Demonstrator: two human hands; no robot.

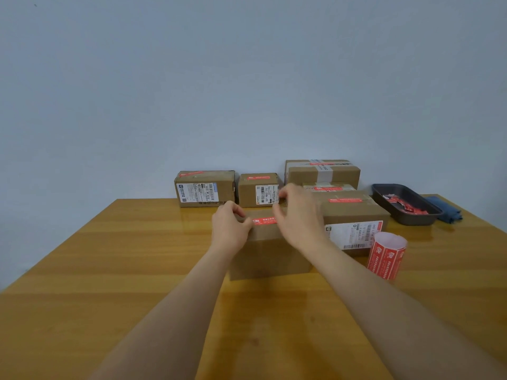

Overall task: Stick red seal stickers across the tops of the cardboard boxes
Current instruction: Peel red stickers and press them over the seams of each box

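On a wooden table (pixel 109 270), both hands press a red sticker (pixel 264 221) flat across the top of the nearest cardboard box (pixel 270 253), the left hand (pixel 230 229) and right hand (pixel 299 218) each pinching one end to keep it taut and straight.

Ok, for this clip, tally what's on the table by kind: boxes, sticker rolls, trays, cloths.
Cardboard boxes: 6 (back-left box, small box, taped box, flat box, right box, front box under both hands)
Sticker roll: 1
Black tray: 1
Blue cloth: 1
Total: 9
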